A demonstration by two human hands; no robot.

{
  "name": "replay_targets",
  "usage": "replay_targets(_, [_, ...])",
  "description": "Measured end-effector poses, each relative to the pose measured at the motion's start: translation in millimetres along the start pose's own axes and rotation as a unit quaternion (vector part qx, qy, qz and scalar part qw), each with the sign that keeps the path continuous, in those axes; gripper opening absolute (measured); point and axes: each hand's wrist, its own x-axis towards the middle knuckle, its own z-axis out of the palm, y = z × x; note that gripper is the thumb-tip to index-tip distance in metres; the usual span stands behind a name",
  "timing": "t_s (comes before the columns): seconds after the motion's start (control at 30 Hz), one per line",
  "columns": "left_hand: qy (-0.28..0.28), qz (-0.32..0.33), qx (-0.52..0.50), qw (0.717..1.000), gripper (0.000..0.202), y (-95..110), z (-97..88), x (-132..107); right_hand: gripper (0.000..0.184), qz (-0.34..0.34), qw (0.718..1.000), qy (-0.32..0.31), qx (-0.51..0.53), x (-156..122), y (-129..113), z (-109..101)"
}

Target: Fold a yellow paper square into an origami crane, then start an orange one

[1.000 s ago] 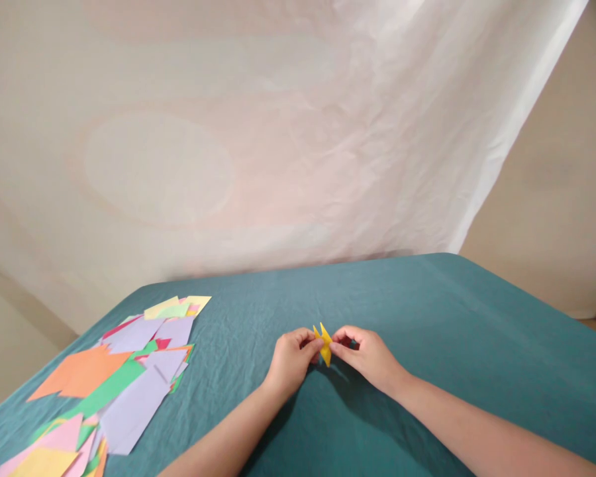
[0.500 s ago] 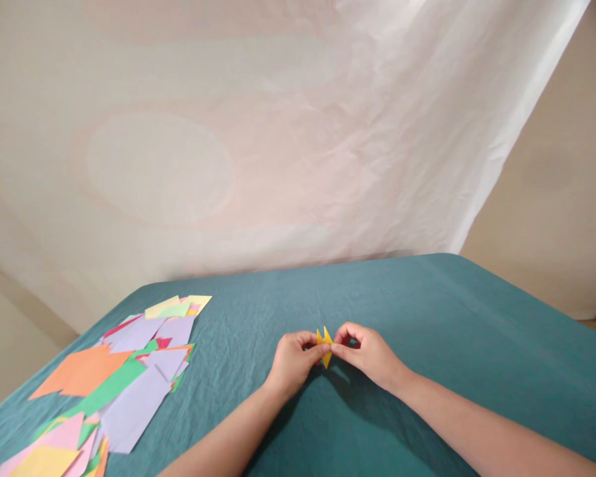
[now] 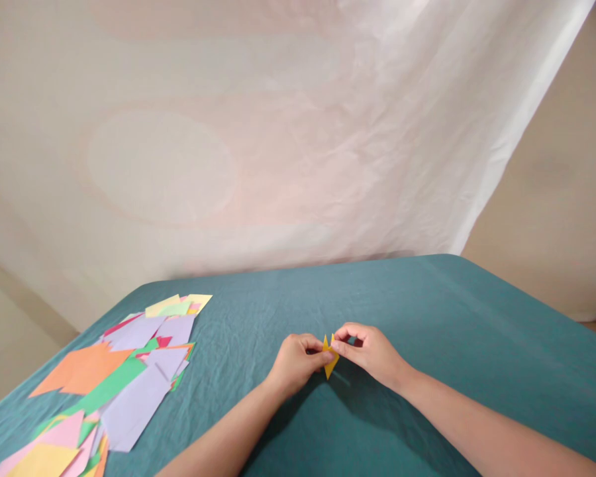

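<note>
Over the tabletop (image 3: 402,298), the left hand (image 3: 294,363) and right hand (image 3: 370,348) pinch a folded yellow paper (image 3: 330,368) between closed fingers. Likely light, crisp, easily creased — best held at its middle.

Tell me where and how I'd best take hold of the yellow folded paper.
Probably pinch the yellow folded paper lightly at its lower tip, coming from the near side. That tapered end sticks out uncovered, while the left hand grips its left side and the right hand its upper right tip.
</note>
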Motion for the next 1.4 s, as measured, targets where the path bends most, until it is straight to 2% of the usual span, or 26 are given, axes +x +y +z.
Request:
replay_targets(0.2, [-0.020, -0.036, -0.089, 0.995, 0.026, -1.4, 0.6, 0.6, 0.017, 0.003, 1.000, 0.011, 0.003, -0.9, 0.1, 0.1])
replay_targets(0.43, [-0.010, -0.044, -0.105, 0.993, 0.031, -3.4, -1.5, 1.7, 0.018, 0.018, 1.000, 0.014, 0.010, -2.6, 2.1, -0.3])
replay_targets(0.83, [-0.011, -0.068, -0.198, 0.978, 0.028, 3.9, -1.0, 0.8, 0.017, 0.002, 1.000, 0.011, 0.010, -3.2, 4.9, 1.1])
replay_targets(1.13, [0.018, -0.055, -0.143, 0.988, 0.019, 7.9, -1.3, -0.9, 0.020, 0.025, 0.998, -0.018, 0.060, -3.7, 6.1, 4.1])
replay_targets(1.4, [0.029, -0.062, -0.172, 0.983, 0.020, 7.0, 0.1, 0.2, 0.028, 0.038, 0.994, -0.035, 0.100, -2.7, 14.3, 5.7])
